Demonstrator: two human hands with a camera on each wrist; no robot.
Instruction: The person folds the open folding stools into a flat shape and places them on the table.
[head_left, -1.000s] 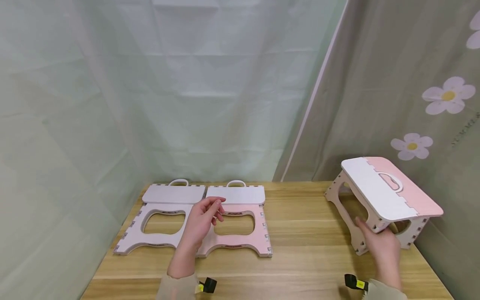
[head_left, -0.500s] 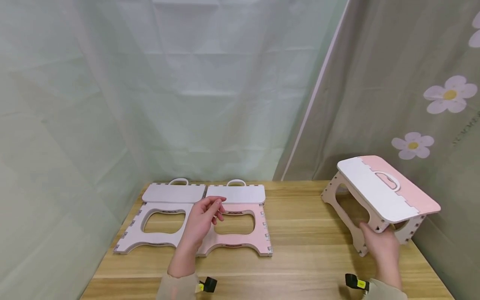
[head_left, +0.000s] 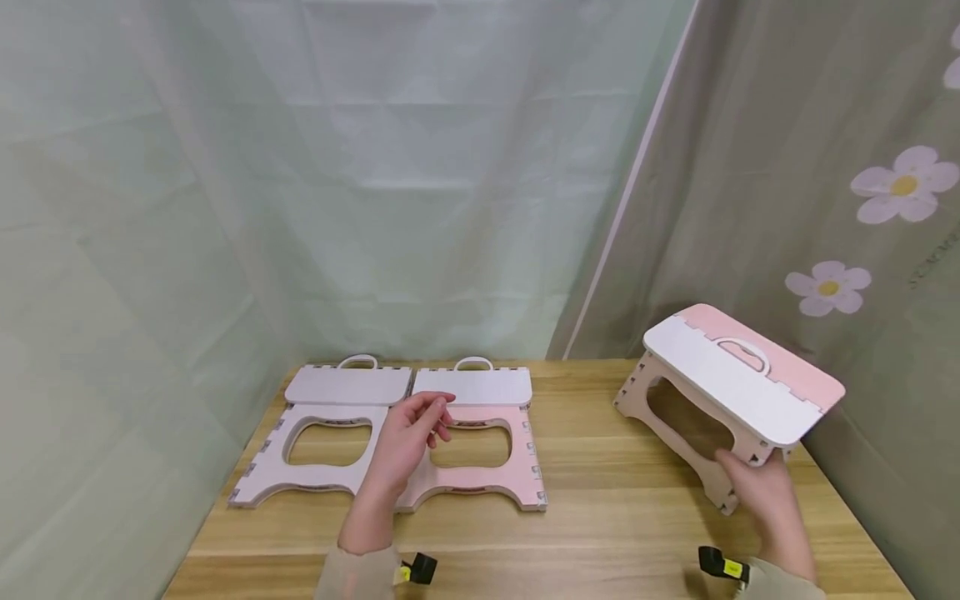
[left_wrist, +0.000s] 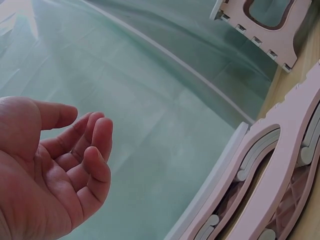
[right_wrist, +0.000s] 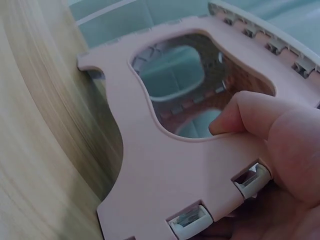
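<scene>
At the right of the head view stands an unfolded pink-and-white stool (head_left: pixel 727 379), tilted. My right hand (head_left: pixel 767 492) grips its near side under the top; in the right wrist view the thumb of that hand (right_wrist: pixel 295 145) reaches into the opening of the pink leg panel (right_wrist: pixel 155 175), its fingers mostly hidden. My left hand (head_left: pixel 401 442) hangs above two folded stools, a white one (head_left: pixel 347 389) and a pink one (head_left: pixel 480 485), holding nothing. Its fingers are loosely curled in the left wrist view, where the hand (left_wrist: pixel 55 175) is apart from the folded stool (left_wrist: pixel 270 200).
The wooden table (head_left: pixel 585 467) carries all three stools. A pale green curtain (head_left: pixel 420 192) rises behind it, and a grey-brown curtain with flowers (head_left: pixel 720 192) hangs at the right. The two folded stools lie side by side on the left.
The unfolded stool has shifted left and turned, its top now slanting more toward the near side, with my right hand still gripping it. My left hand has barely moved.
</scene>
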